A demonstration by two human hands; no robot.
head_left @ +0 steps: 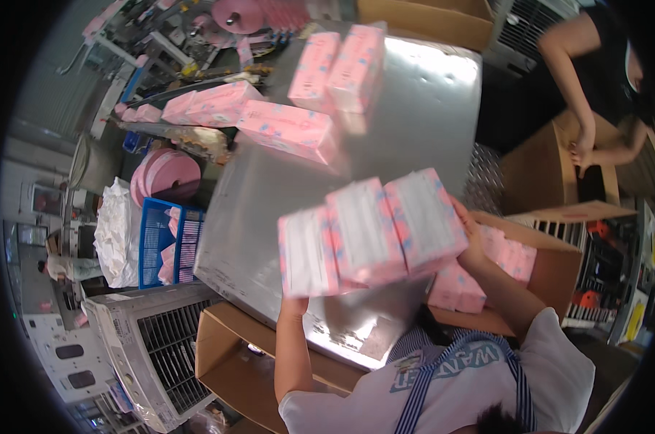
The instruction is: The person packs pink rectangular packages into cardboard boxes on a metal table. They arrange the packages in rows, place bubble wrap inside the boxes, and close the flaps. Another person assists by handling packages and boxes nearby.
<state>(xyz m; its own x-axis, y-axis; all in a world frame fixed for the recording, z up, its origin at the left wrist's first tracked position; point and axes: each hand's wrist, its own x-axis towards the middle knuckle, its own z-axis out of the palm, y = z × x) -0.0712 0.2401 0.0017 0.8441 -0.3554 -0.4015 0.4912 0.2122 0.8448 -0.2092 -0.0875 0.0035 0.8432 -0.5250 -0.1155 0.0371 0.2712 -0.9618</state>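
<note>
A row of three pink packs is clamped endwise between the left hand and right hand, pressed together above the steel tabletop so none drops.

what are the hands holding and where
A row of three pink packs, pressed between both hands: left hand at the left end, right hand at the right end.

Bright, even light. Strong glare whitens the steel table toward one o'clock. The pink packs at centre are motion-blurred. Fisheye bending curves edges, with black vignette around the rim.
</note>
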